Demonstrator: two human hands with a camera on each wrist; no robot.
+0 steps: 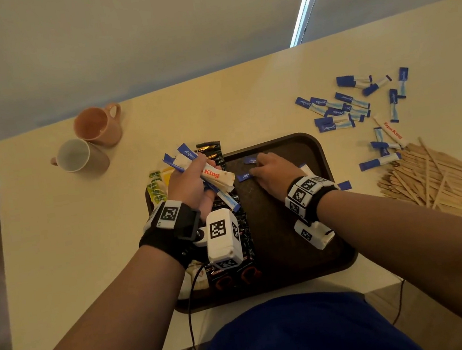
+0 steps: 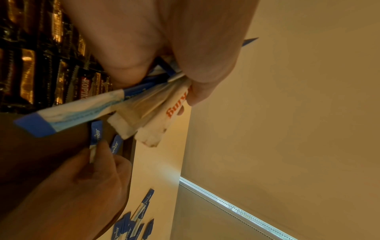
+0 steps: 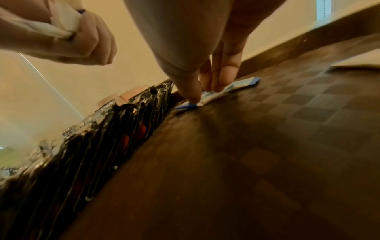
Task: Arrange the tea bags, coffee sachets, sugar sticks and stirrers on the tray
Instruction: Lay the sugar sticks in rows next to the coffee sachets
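The brown tray [image 1: 312, 146] lies in front of me on the table. My left hand [image 1: 194, 176] hovers over the tray's far left and grips a bundle of sugar sticks [image 2: 144, 110], blue-and-white ones and white ones with red print. My right hand [image 1: 255, 168] is low on the tray floor. Its thumb and fingertips [image 3: 223, 81] pinch a blue-and-white sugar stick [image 3: 244, 83] lying flat there, and a second stick [image 1: 250, 160] lies just beyond. Black coffee sachets [image 1: 244, 231] stand in a row down the tray's left part. Green and yellow tea bags [image 1: 156, 189] sit at its left edge.
Several loose sugar sticks [image 1: 336, 111] are scattered on the table right of the tray, and a pile of wooden stirrers [image 1: 430, 178] lies nearer the right edge. Two mugs [image 1: 97, 125] [image 1: 80, 155] stand at the far left. The tray's right half shows bare floor [image 1: 291, 240].
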